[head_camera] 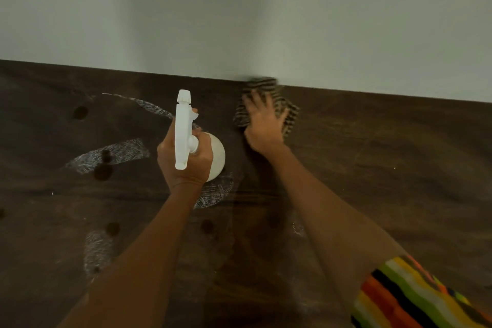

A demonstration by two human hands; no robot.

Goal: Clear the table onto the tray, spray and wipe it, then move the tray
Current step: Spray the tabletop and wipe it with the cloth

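My left hand [183, 160] is closed around the neck of a white spray bottle [183, 128], held over the dark wooden table [372, 168] with its nozzle aimed toward the wall. My right hand [265, 122] lies flat, fingers spread, pressing a striped brown-and-black cloth [291, 117] onto the table right at its far edge by the wall. The cloth looks blurred. The two hands are close together, the bottle to the left of the cloth. No tray is in view.
A pale wall [239, 8] runs along the table's far edge. White scuffed patches [111, 154] and several dark round spots [80, 112] mark the left half of the tabletop. My striped sleeve [415, 298] shows at the bottom right.
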